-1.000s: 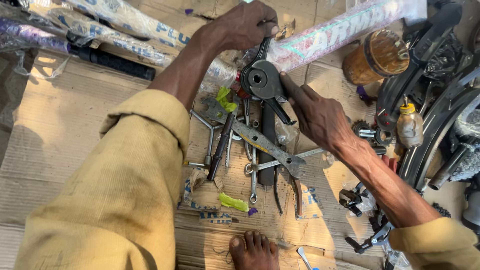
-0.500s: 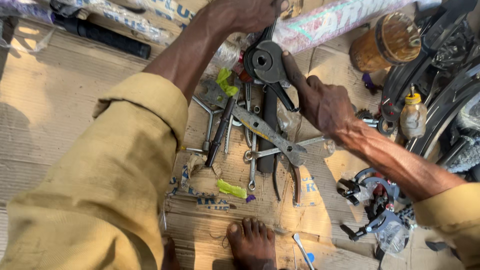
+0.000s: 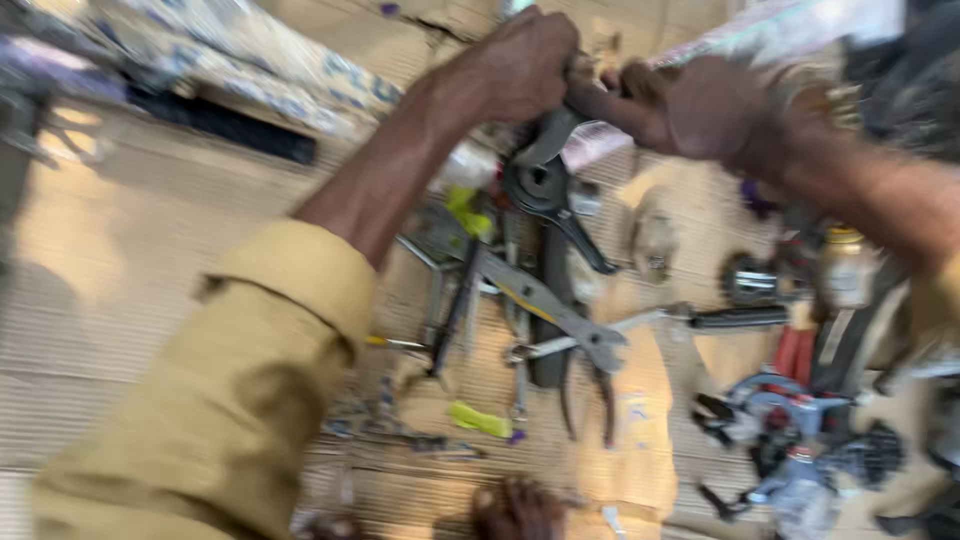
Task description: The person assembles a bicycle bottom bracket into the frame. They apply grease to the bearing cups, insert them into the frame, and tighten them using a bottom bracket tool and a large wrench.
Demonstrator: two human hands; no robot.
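Up near the top of the view, we are closing our left hand (image 3: 528, 60) around the upper end of a dark metal wrench (image 3: 545, 180) with a round ring head, its fingers wrapped tight on the handle. Our right hand (image 3: 685, 105) is meeting it from the other side, fingers curled shut, though motion blur is keeping us from telling just what it is gripping. The wrench is hanging just above a scatter of tools lying on the cardboard floor covering (image 3: 150, 260): a long silver spanner (image 3: 545, 305) is lying diagonally, pliers (image 3: 585, 395) are resting just below it, and a yellow-green scrap (image 3: 478, 418) is sitting near them. A small plastic bottle (image 3: 845, 265) is standing off to the right.
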